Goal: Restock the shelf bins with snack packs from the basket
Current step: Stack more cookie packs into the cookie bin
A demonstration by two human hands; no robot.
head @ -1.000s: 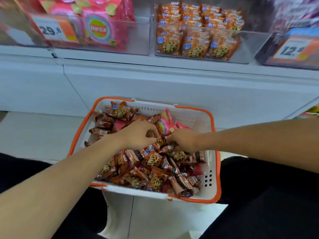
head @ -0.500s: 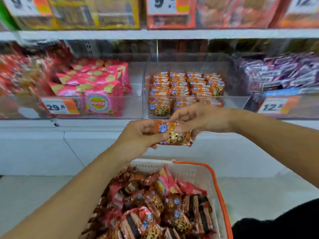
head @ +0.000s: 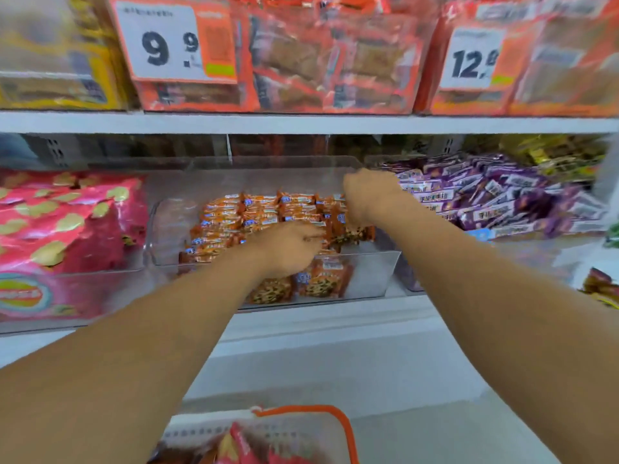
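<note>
While both arms reach over the clear bin (head: 375, 272), the left hand (head: 288, 251) curls its fingers onto an orange cookie pack (head: 333, 231) at the bin's right front. Right hand (head: 366, 195) sits deeper over the bin, fist-like, knuckles to camera; whether it holds anything, can't tell. More orange packs (head: 254, 212) fill the bin in rows. Purple packs (head: 485, 195) lie right of the bin, pink bags (head: 63, 222) left, basket (head: 345, 430) below.
</note>
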